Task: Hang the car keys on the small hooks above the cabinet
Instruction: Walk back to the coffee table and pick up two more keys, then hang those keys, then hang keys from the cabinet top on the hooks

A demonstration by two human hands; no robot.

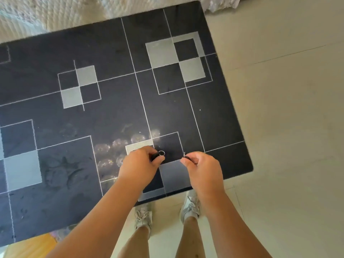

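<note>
My left hand (140,162) is closed around a black car key (156,156) whose small silver ring sticks out to the right of my fingers. My right hand (202,167) pinches a second car key (186,156), of which only a dark sliver and a silver ring show above my thumb. Both hands hover side by side, a short gap apart, over the near right part of a dark rug (115,101). No hooks or cabinet are in view.
The dark rug has grey squares and thin white lines and covers most of the floor ahead. Beige tile floor (288,112) lies to the right. A cream quilted cover (55,13) runs along the far edge. My feet in light sneakers (143,216) stand at the rug's near edge.
</note>
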